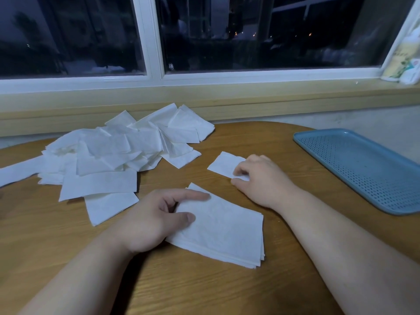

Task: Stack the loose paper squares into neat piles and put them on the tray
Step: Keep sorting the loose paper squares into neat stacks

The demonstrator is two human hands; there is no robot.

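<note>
Though apart, left hand (150,221) round the pile (227,233), right hand (261,178) (fingers curled) round one square (223,164).

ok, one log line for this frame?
left hand: holds neat stack | right hand: pinches single square | tray: visible part bare | loose heap: unsorted

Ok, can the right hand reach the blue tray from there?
Probably yes: only bare table lies between the right hand and the tray, though that hand is pinching a loose square.
</note>
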